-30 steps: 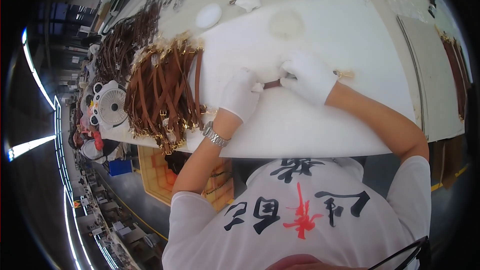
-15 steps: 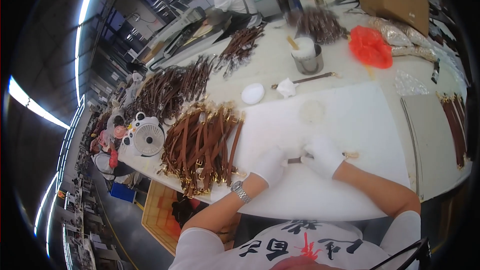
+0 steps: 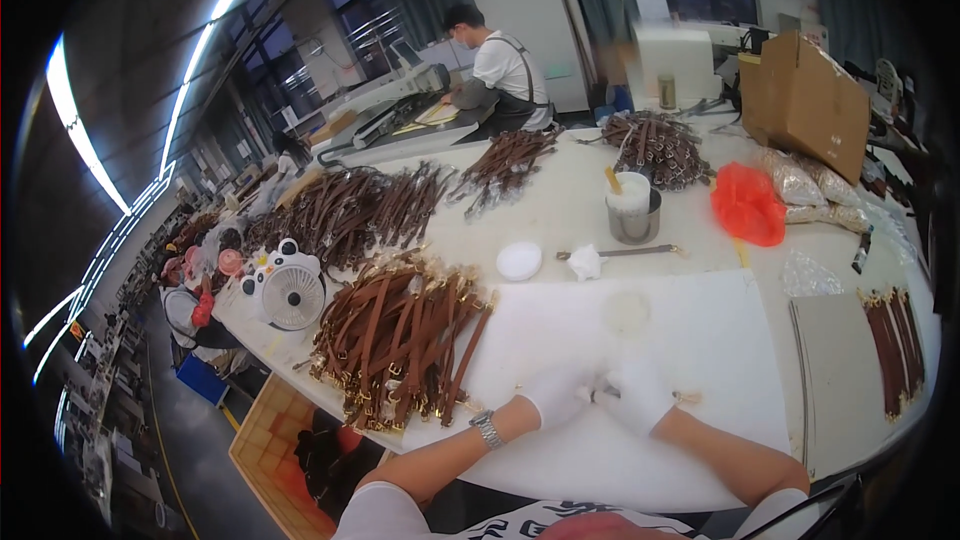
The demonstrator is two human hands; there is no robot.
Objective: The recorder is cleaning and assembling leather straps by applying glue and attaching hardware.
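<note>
Both my hands wear white gloves and meet over the white sheet (image 3: 540, 340) at the table's near side. My left hand (image 3: 556, 396) is closed, its fingertips on a short dark piece of brown strap (image 3: 606, 393). Close beside it, my right hand (image 3: 640, 398) grips the same strap. A gold-coloured metal fitting (image 3: 688, 397) shows just right of the right hand; most of the strap between is hidden by the glove. To the left of my hands lies a large heap of brown leather straps (image 3: 395, 340) with gold buckles.
Beyond the sheet are a white round lid (image 3: 519, 261), a crumpled white cloth (image 3: 586, 262), a single strap (image 3: 640, 251) and a metal pot (image 3: 634, 223) holding a white tub. A small fan (image 3: 292, 296) stands left. Straps (image 3: 890, 355) lie on a grey board at right. A co-worker (image 3: 508, 70) sits beyond.
My view has tilted upward, so the table sits lower in the picture. My hands have drawn closer together, and less of the strap shows between them.
</note>
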